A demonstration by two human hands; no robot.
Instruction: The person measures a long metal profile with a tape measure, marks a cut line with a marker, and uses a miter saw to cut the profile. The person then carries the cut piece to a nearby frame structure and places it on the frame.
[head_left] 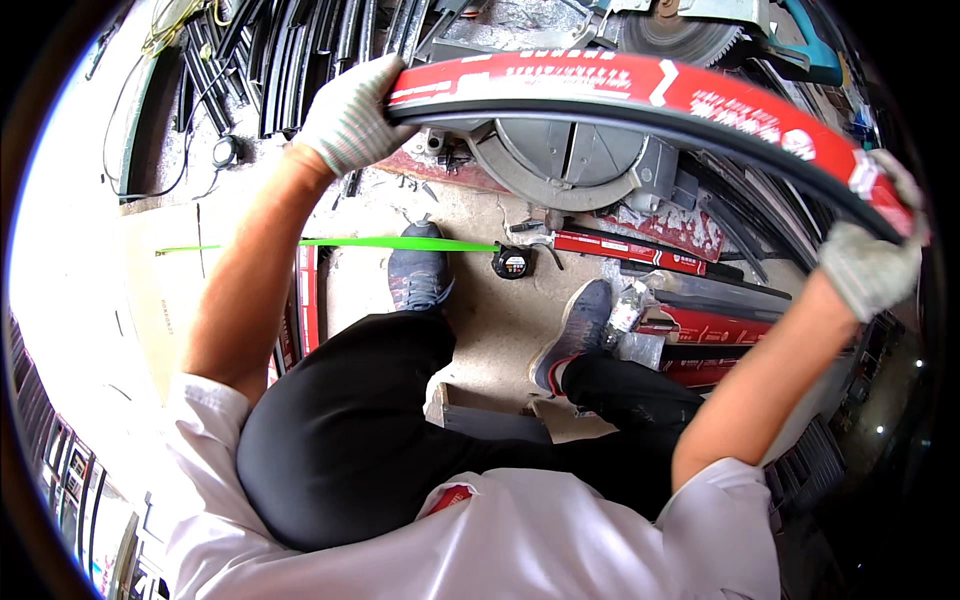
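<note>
I hold a long black strip in a red printed sleeve [620, 85] level in front of me. My left hand [350, 115], in a grey knit glove, grips its left end. My right hand [872, 255], also gloved, grips its right end. Below the strip sits a mitre saw with a round metal base [565, 155] and a toothed blade [675, 38]. On the floor lies a black tape measure [513, 262] with its green tape [400, 243] pulled out to the left.
Black profile strips [290, 50] are piled at the back left. Red-sleeved strips [700, 325] lie on the floor at the right, by my right shoe [580, 325]. A cardboard sheet [165, 290] lies at the left. My left shoe [420, 270] rests near the tape.
</note>
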